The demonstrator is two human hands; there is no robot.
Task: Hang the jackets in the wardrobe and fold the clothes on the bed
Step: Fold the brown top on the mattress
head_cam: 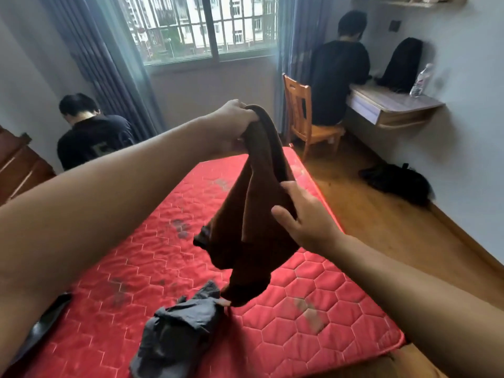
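A dark brown garment (253,214) hangs in the air above the red quilted mattress (152,268). My left hand (234,118) grips its top edge, raised high over the bed. My right hand (305,216) holds the garment's right side lower down, with the thumb free and the fingers behind the cloth. The garment's bottom end dangles just over a crumpled grey garment (177,326) that lies on the near part of the mattress. A dark piece of cloth (43,326) shows at the mattress's left edge under my left arm.
One person (92,137) sits with their back to me beyond the bed's left side. Another person (338,77) sits on a wooden chair (302,115) at a wall desk (392,105) bearing a backpack and a bottle. A black bag (398,184) lies on the wood floor.
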